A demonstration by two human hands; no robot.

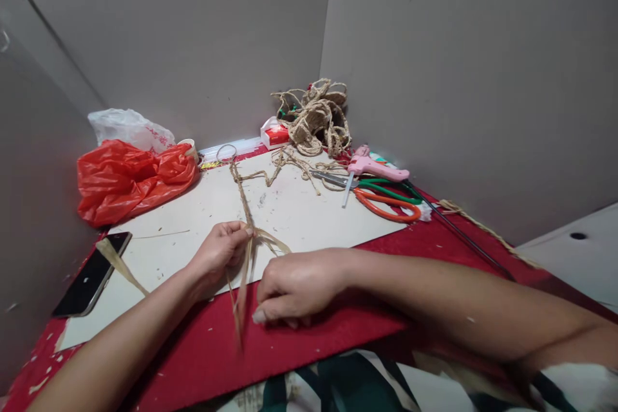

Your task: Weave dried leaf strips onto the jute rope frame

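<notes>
Head view: looks down on a white board (313, 219) laid over a red cloth (333, 335); grips a braided cord (244, 199) in the left hand (223, 246), with thumb and fingers pinched together over the near part of the board; runs the cord from that grip back toward the board's far edge, with a thin metal ring (226, 154) at or just beside its far end, cannot tell whether joined; lets loose strands (244, 270) hang from the pinch past the board's near edge, blurred at the tips; spreads other strands from the same pinch across the board toward the right hand (299, 283); bends that hand at the board's near edge with fingers curled and palm down, cannot tell whether gripping a strand or merely beside one; shows a dark phone (94, 277) across the board's left edge, with a flat dry strip (120, 264) between phone and left forearm; has a red plastic bag (130, 177) at the board's far left corner; places a tangle of rope (316, 119) and a red-and-white box (275, 134) at the board's far edge; adds a pink glue gun (379, 167) and scissors (333, 179) with orange and green handle loops toward the board's right edge.
</notes>
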